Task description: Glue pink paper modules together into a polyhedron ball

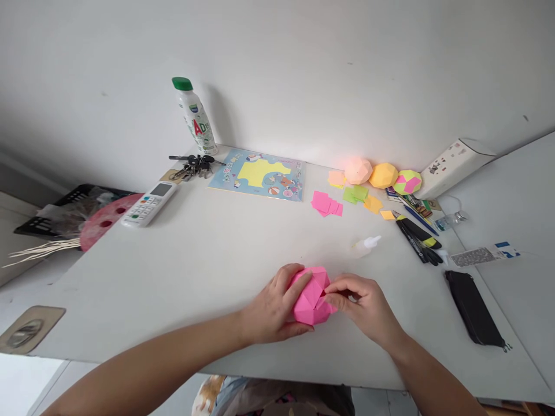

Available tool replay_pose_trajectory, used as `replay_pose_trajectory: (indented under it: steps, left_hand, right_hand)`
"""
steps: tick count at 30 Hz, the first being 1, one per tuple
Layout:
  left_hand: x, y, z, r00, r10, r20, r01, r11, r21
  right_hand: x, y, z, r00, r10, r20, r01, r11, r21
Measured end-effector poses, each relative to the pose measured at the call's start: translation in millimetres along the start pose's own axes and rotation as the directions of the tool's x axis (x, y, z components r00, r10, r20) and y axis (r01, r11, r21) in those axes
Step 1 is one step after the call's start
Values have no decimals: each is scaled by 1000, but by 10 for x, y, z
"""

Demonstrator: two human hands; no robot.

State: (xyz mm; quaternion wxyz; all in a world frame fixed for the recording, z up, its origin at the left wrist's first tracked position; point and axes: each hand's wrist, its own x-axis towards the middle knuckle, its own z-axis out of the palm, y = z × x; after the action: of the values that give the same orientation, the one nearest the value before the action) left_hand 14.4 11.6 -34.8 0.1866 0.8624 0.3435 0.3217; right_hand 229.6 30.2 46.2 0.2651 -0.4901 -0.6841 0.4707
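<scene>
A faceted pink paper ball (313, 297) is near the front edge of the white table. My left hand (277, 303) wraps round its left side, fingers over the top and thumb underneath. On the right side, my right hand (362, 303) pinches a paper flap of the same ball between thumb and forefinger, beside a small dark gap. Behind the hands lies a small glue bottle (367, 245) with a white nozzle. Farther back are loose pink paper pieces (326, 203) and green paper pieces (355, 195).
Finished-looking paper balls in peach (358, 171), orange (383, 175) and yellow-pink (407, 182) line the wall. A box (455, 167), cutter (418, 231) and black pouch (474, 309) are right. A blue card (260, 174), bottle (197, 121), keys (197, 166) and remote (150, 203) are left.
</scene>
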Motion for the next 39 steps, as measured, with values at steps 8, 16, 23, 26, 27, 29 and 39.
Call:
replay_pose_trajectory:
  steps: [8, 16, 23, 26, 27, 29, 39]
  left_hand:
    - [-17, -6, 25, 1000, -29, 2, 29, 999, -25]
    - [-6, 8, 9, 1000, -22, 4, 22, 1000, -13]
    - [-2, 12, -5, 1000, -30, -8, 30, 1000, -2]
    - [-4, 11, -3, 1000, -27, -16, 26, 1000, -7]
    - [-4, 11, -1, 999, -25, -20, 25, 1000, -18]
    - [-6, 13, 7, 999, -25, -22, 24, 997, -68]
    - [3, 65, 49, 999, -34, -14, 31, 986, -162]
  right_hand:
    - [19, 60, -148, 995, 68, 77, -69, 998, 5]
    - [54, 57, -102, 980, 73, 183, -82, 996, 39]
    - [56, 78, -47, 984, 78, 159, -89, 994, 63]
    - [57, 70, -28, 985, 106, 138, -115, 992, 59]
    - [56, 64, -19, 985, 109, 134, -119, 991, 65]
    - [51, 56, 1, 985, 114, 133, -126, 989, 81]
    - [-25, 96, 104, 992, 122, 34, -126, 980, 151]
